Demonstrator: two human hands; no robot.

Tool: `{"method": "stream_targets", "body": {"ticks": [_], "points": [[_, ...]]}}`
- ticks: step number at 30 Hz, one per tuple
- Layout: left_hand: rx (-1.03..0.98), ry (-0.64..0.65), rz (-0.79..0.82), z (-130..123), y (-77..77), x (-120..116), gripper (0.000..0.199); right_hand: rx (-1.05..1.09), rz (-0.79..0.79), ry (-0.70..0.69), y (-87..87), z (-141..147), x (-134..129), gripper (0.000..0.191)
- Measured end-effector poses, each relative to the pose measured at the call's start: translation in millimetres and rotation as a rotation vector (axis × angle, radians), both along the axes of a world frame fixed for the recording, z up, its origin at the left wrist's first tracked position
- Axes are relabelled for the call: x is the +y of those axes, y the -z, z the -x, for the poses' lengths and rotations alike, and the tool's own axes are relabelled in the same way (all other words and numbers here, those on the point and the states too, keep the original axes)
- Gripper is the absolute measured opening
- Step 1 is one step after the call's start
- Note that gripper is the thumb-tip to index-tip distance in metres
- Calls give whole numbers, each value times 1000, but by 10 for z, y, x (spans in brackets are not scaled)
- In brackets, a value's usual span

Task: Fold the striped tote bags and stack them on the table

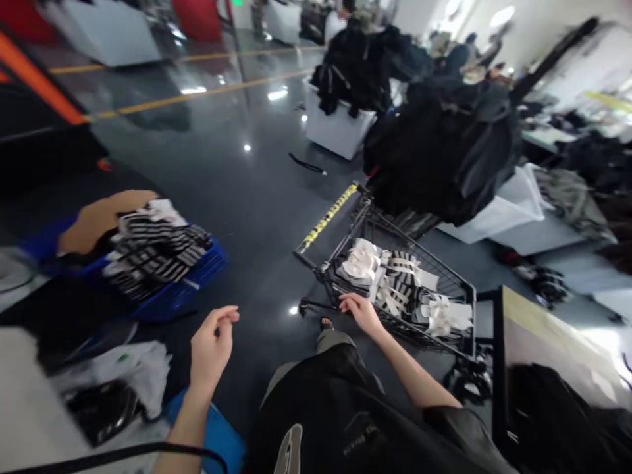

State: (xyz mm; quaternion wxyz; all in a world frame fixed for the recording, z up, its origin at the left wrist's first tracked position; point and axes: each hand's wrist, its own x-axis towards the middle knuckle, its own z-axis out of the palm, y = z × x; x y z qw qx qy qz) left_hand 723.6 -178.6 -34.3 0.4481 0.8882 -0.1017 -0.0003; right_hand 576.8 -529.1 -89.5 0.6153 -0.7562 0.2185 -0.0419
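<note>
My left hand [213,347] hangs in the air above the floor, its fingers loosely bent and nothing in them. To its upper left, a blue basket [212,266] is heaped with black-and-white striped cloth pieces [153,253]. At the near side of a black wire shopping cart [419,238] is my right hand [363,313], with relaxed, half-bent fingers and no object in it. I cannot tell whether it touches the cart's rim. Inside the cart lie tied bundles of white and striped cloth [399,276]. A yellow patterned cover wraps the cart's handle [330,216].
White bins [336,128] with piles of black garments [444,145] stand beyond the cart. A framed board [553,342] is at the right. White plastic bags [123,368] lie at the lower left. A dark strap [307,164] lies on the shiny floor. People sit in the background.
</note>
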Motion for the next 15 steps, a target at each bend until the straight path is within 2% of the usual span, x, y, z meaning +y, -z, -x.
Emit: {"method": "stream_targets", "body": {"ticks": [2, 4, 7, 9, 10, 12, 15], "points": [[78, 151, 31, -292, 39, -769, 28, -6, -45, 234, 60, 116, -465, 34], [178, 322, 71, -450, 159, -1585, 30, 14, -105, 397, 162, 214, -839, 34], [317, 552, 15, -541, 458, -2744, 34, 87, -270, 547, 349, 267, -1267, 35], [388, 586, -125, -574, 678, -3361, 40, 163, -387, 614, 486, 218, -1473, 36], [425, 571, -204, -594, 780, -3601, 44, 200, -428, 639, 558, 170, -1553, 38], [496, 524, -327, -638, 960, -3934, 48, 259, -478, 654, 710, 42, -1670, 42], [601, 492, -389, -681, 1166, -4128, 48, 329, -525, 631, 920, -165, -1744, 48]]}}
